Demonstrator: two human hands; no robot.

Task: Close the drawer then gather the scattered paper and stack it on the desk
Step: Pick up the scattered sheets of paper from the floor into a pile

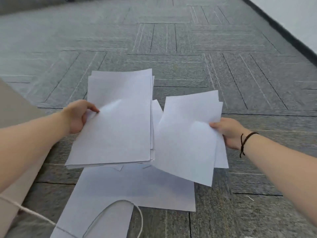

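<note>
The fingers of both hands are hidden under the paper they hold, and how many sheets each bundle has cannot be told. The left hand (78, 116) pinches the thicker stack (116, 121) at its left edge; the right hand (229, 132) grips a thinner bundle (187, 140) at its right edge, a dark cord (244, 142) on that wrist. The two bundles overlap slightly in the middle, above more sheets (137, 188) lying on the grey carpet (171, 54), partly covered and cut off at the bottom. The carpet ahead is open to the white wall (295, 14) at right.
</note>
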